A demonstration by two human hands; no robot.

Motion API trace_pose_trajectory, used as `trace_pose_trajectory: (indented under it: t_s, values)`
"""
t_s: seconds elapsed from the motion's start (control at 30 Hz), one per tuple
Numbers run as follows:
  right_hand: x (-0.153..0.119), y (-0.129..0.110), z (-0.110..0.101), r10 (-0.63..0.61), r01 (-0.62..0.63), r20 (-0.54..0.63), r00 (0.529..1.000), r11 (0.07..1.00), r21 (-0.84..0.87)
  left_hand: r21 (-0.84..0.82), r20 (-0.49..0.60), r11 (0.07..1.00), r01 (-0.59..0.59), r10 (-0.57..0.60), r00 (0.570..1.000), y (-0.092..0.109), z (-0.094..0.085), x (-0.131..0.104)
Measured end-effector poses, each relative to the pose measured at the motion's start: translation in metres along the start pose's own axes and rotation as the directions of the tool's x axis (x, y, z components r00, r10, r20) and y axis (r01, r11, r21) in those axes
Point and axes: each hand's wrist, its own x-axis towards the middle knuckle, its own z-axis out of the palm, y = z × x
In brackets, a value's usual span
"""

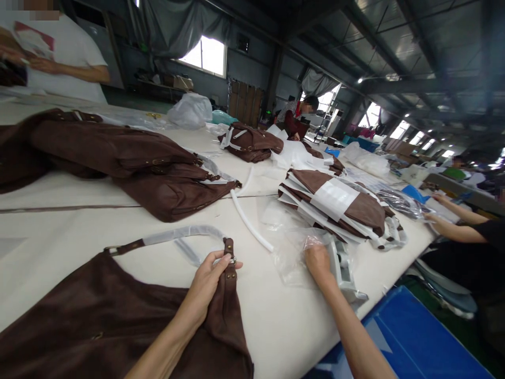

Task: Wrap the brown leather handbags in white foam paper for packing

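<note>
A dark brown handbag (pixel 130 316) lies at the front left of the table. My left hand (pixel 209 281) pinches its strap end at the metal buckle, thumb on top. The strap (pixel 177 231) arches up from there, wrapped in translucent plastic along its middle. To the right, my right hand (pixel 317 260) is closed on thin clear plastic film (pixel 286 258); its fingertips are partly hidden. Just beside that hand stands a grey metal device (pixel 345 268), perhaps a tape dispenser. A white foam tube (pixel 252 226) lies between the hands and the far bags.
More brown bags (pixel 153 158) lie at the far left, and a stack of flat brown bags with white sheets (pixel 335 202) stands beyond my right hand. A blue bin (pixel 422 337) is below the table's right edge. Co-workers' arms (pixel 457 221) reach in at right; another person (pixel 67 58) stands far left.
</note>
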Motion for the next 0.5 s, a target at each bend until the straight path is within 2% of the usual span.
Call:
trace_pose_trajectory:
  t_s: [0.17, 0.23, 0.3, 0.4, 0.5]
  values:
    - [-0.03, -0.006, -0.035, 0.099, -0.099, -0.05, 0.994, 0.995, 0.002, -0.036, 0.032, 0.999, 0.023, -0.022, 0.999, 0.003, -0.001, -0.001]
    - [-0.048, -0.012, -0.052, 0.238, -0.228, -0.065, 0.969, 0.964, 0.137, -0.047, 0.039, 0.999, 0.018, -0.016, 0.999, 0.003, -0.002, 0.0]
    - [-0.066, -0.021, -0.067, 0.406, -0.362, -0.063, 0.912, 0.866, 0.346, -0.056, 0.039, 0.998, 0.009, -0.007, 0.999, 0.003, -0.002, 0.0]
    - [-0.089, -0.039, -0.081, 0.535, -0.461, 0.041, 0.844, 0.684, 0.565, -0.065, 0.036, 0.998, -0.008, 0.01, 0.999, 0.004, -0.002, -0.002]
    - [-0.102, -0.057, -0.083, 0.474, -0.524, 0.263, 0.84, 0.586, 0.618, -0.07, 0.046, 0.997, -0.023, 0.026, 0.999, 0.005, -0.001, -0.005]
